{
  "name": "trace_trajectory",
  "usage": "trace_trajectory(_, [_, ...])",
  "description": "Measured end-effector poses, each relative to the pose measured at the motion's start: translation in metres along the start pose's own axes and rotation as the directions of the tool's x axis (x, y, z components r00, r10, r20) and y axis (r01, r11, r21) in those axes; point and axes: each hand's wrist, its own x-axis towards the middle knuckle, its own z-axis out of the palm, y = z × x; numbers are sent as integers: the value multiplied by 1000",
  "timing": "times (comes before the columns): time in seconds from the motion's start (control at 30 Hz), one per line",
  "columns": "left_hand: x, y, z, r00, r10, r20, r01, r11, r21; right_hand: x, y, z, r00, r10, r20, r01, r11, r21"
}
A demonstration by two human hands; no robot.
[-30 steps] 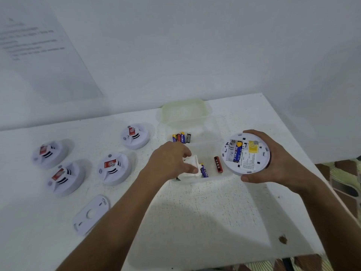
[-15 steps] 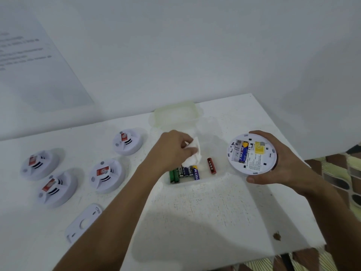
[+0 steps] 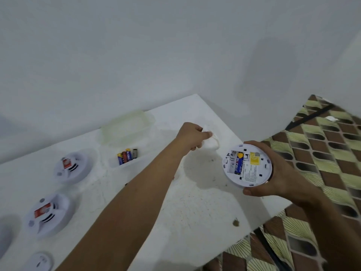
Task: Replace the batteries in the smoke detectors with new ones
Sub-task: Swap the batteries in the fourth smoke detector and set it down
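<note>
Tabletop: we are working at a white tabletop (image 3: 195, 208), speckled and scuffed, pushed into a corner of plain white walls (image 3: 136, 55).
Floor: to our right we are seeing a floor (image 3: 332, 153) patterned in brown and pale green diamonds.
Left hand: our left hand (image 3: 192, 136) is reaching across the tabletop toward the far right edge, fingers curled and pinching a small white piece (image 3: 212, 142); what it is, we cannot tell.
Right hand: our right hand (image 3: 281, 173) is gripping the open smoke detector (image 3: 247, 167) from its right rim, above the tabletop's right edge, thumb on the near rim.
Open smoke detector: we are holding it back side up, tilted toward us; one blue and yellow battery (image 3: 238, 162) is sitting in its compartment, long axis running from far to near, just left of a yellow label (image 3: 255, 159).
Battery box: a clear box (image 3: 125, 159) is holding four loose batteries (image 3: 128, 155) side by side, their long axes running roughly far to near; its pale lid (image 3: 127, 124) is lying just behind.
Other detectors: two more smoke detectors (image 3: 73, 166) (image 3: 48, 213) are lying at our left, red stickers up.
</note>
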Motion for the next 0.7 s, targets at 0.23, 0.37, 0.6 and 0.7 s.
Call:
trace_trajectory(0.23, [-3,-2,-4,984,146,-102,-124,972,199,14,-8,3,999,-10,36,10,1000,10])
trace_trajectory(0.37, [-40,1,-37,939,289,-185,-268,954,133,41,-19,18,993,-42,109,40,999,17])
trace_trajectory(0.6, [-114,-27,-89,901,427,-75,-398,884,245,94,-41,72,949,-148,278,129,988,87])
trace_trajectory(0.7, [-125,-46,-105,914,376,-152,-327,905,272,110,-50,97,917,-186,352,150,981,126])
